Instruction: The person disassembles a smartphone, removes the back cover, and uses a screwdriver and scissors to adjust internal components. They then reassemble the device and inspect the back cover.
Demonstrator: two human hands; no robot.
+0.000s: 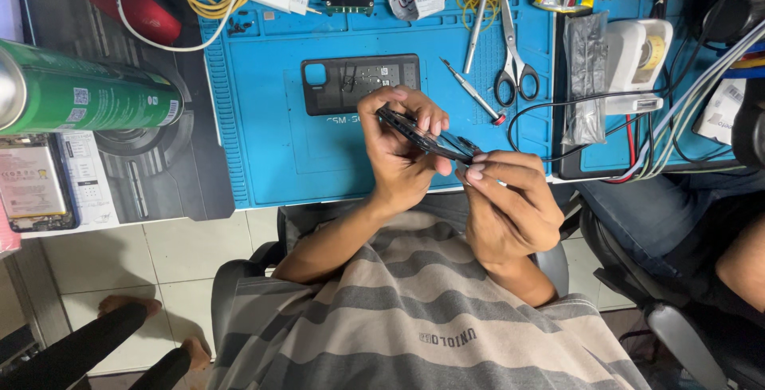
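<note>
One thin black phone frame held over the near edge of the blue rubber work mat, long axis running diagonally from upper left to lower right; left hand clasps its upper end, right hand pinches the lower end. One dark rectangular phone back cover lies flat on the mat, one pair of steel scissors to its right. One green cylindrical spray can with white labels lies at far left.

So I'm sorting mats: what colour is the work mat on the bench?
Blue work mat, clearest in the head view.
</note>
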